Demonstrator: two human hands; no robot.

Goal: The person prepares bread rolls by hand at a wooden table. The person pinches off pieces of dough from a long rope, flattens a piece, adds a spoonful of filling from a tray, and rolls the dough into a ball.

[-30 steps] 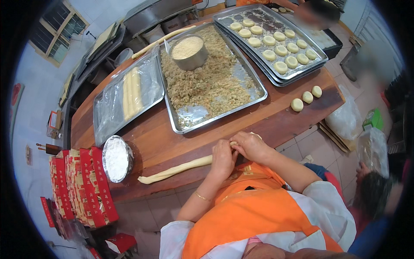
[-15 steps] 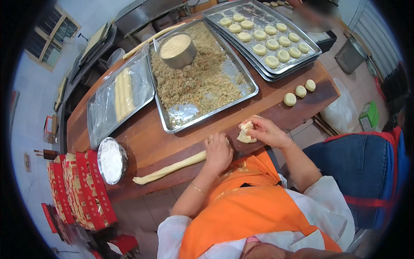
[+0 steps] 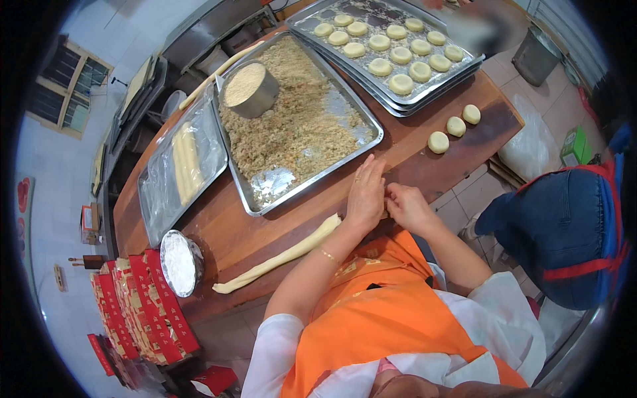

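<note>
My left hand (image 3: 365, 192), fingers stretched out, is over the front of the wooden table, just right of a long dough rope (image 3: 275, 255). Beside it, my right hand (image 3: 405, 205) has curled, pinched fingers; whatever they hold is hidden. Three small dough rounds (image 3: 456, 126) sit beyond my hands to the right. Behind my hands lies a metal tray (image 3: 320, 176) of crumbly filling (image 3: 279, 149), with a round metal container (image 3: 260, 98) of pale crumbs in it. A bowl of white flour (image 3: 179, 262) stands at the left front.
A tray with plastic-covered dough strips (image 3: 187, 162) lies at left, another dough rope (image 3: 199, 93) behind it. Stacked trays (image 3: 368, 93) bear several flattened rounds at back right. Red boxes (image 3: 136, 308) are piled at left. A person in dark blue with red straps (image 3: 557, 232) is close on the right.
My left hand has left the dough rope and moved up and right, fingers now straightened. My right hand, earlier pinching a torn dough piece, is beside it. The person at right has come closer.
</note>
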